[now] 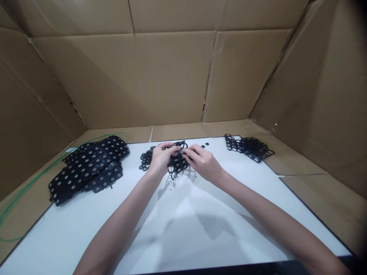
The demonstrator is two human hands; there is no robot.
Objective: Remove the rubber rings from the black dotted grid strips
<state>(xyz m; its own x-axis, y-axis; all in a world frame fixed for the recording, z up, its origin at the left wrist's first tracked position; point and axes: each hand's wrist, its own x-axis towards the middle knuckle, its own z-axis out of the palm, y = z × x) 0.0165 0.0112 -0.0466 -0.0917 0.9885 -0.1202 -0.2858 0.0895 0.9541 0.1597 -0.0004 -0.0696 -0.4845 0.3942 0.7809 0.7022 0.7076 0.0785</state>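
Observation:
Between both hands, just above the white board, hangs a black rubbery sheet with rows of round holes. My left hand is closed on its left side, thumb and fingers pinching near the top. My right hand pinches at the sheet's right edge, where a small dark disc shows by the fingertips. Whether that disc is loose or still joined to the sheet I cannot tell. Beside and partly behind my left hand lies a pile of small black rings or discs.
Stacked black sheets with pale round spots lie at the left. At the back right sits a heap of black sheets with open holes. Two loose discs lie behind my right hand. Green strings trail on the left; cardboard walls enclose the board.

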